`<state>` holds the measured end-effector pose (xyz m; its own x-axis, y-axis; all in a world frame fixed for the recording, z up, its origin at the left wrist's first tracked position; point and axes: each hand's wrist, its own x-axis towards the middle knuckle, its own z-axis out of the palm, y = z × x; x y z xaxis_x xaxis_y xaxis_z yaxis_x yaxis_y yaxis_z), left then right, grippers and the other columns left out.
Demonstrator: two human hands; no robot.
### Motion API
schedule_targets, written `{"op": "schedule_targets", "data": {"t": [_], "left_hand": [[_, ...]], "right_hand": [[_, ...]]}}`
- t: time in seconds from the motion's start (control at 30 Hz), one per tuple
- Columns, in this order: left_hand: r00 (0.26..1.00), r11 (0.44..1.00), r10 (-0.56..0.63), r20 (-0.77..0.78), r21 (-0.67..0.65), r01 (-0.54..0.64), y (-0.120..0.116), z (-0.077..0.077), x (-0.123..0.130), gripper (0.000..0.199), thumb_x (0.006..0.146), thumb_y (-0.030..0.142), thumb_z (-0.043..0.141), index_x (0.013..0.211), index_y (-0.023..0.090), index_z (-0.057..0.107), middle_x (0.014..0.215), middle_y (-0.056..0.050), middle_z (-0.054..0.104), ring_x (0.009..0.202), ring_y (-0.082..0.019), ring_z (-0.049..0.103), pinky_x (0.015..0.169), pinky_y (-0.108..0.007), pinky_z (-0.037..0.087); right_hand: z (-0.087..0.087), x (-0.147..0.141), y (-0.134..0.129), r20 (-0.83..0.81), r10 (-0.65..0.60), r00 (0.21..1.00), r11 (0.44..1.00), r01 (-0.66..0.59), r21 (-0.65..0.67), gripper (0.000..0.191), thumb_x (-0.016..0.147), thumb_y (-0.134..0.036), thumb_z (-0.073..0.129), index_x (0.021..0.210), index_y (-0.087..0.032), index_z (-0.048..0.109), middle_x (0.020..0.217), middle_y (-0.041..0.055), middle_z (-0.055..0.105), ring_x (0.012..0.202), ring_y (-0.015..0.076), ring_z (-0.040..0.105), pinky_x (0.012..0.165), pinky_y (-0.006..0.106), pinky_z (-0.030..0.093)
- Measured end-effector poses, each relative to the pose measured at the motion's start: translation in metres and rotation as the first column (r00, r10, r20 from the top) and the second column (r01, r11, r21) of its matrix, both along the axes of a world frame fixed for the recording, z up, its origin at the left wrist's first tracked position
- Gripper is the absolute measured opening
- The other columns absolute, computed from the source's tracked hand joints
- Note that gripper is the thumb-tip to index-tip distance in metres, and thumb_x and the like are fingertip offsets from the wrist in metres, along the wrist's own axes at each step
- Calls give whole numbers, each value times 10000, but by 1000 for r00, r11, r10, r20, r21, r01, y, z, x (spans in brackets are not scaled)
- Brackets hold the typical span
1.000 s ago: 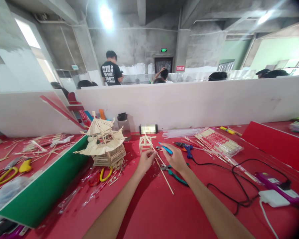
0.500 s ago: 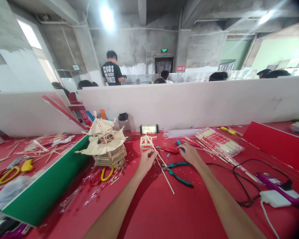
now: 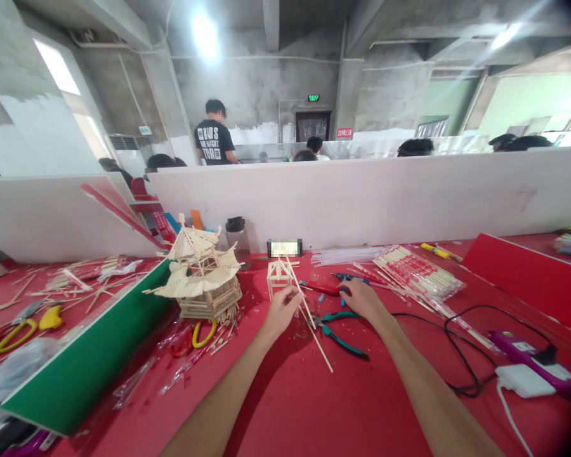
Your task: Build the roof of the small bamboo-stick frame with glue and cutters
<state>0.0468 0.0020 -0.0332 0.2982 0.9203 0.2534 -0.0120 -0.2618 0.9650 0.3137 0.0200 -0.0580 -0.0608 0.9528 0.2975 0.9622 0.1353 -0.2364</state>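
Observation:
My left hand [image 3: 286,306] pinches a thin wooden stick [image 3: 306,306], which slants up past the fingertips. Just behind it stands a small open frame of sticks [image 3: 278,271]. Another wooden stick [image 3: 324,353] lies on the table below the hand. My right hand [image 3: 360,298] has its fingers curled at blue-handled pliers [image 3: 353,277]; a blue part shows under the fingertips, and the exact grip is partly hidden. Between the hands lie open green-handled pliers [image 3: 343,341] and a red-handled tool [image 3: 324,289].
A larger stick-built pavilion [image 3: 204,279] stands at left, beside a green board [image 3: 99,355] and yellow-handled scissors [image 3: 204,333]. Behind are a bottle [image 3: 236,235] and a white partition [image 3: 361,197]. At right lie packaged sticks [image 3: 419,271], black cable [image 3: 476,308] and a purple power strip [image 3: 523,349].
The blue-handled pliers have gone from tilted upward to lying lower, with their dark jaws pointing left. My left hand and its stick have shifted slightly right.

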Motion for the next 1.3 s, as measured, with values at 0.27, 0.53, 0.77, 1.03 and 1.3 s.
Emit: {"op": "schedule_targets", "data": {"t": [0.27, 0.53, 0.77, 1.03, 1.3], "left_hand": [[992, 992, -80, -98, 88, 89, -5, 3, -1, 301, 917, 425, 534, 768, 168, 584, 567, 44, 483, 535, -104, 455, 565, -221, 352], [981, 985, -119, -154, 102, 136, -9, 6, 1, 303, 926, 418, 539, 745, 175, 549, 582, 36, 516, 554, -117, 477, 579, -229, 359], [953, 974, -147, -264, 130, 186, -11, 7, 1, 303, 925, 425, 546, 760, 171, 555, 629, 28, 534, 590, -121, 492, 590, -230, 361], [952, 969, -54, -301, 214, 123, -16, 7, 1, 266, 967, 409, 487, 915, 175, 601, 710, 9, 580, 648, -139, 532, 644, -250, 405], [956, 957, 120, -267, 286, -40, -6, -1, -7, 550, 959, 369, 520, 1472, 230, 378, 934, -37, 661, 773, -170, 596, 760, -300, 466]], "right_hand": [[25, -23, -9, -343, 243, 907, 970, -221, 105, 222, 911, -265, 535, 948, -185, 739, 958, 74, 742, 914, 216, 679, 874, 325, 498], [44, -69, -31, -745, 407, 529, 850, -518, 97, 306, 900, -433, 585, 860, -169, 735, 839, 38, 744, 788, 190, 675, 729, 271, 518], [37, -78, -30, -804, 360, 473, 871, -479, 109, 259, 847, -410, 647, 800, -160, 696, 755, 18, 706, 711, 161, 641, 691, 253, 498], [35, -81, -25, -882, 251, 399, 915, -394, 82, 280, 821, -435, 645, 729, -173, 609, 622, -25, 600, 564, 119, 526, 552, 231, 404], [46, -71, -36, -912, 241, 331, 795, -606, -9, 305, 802, -446, 709, 743, -181, 570, 567, -45, 536, 504, 96, 467, 496, 222, 329]]}}
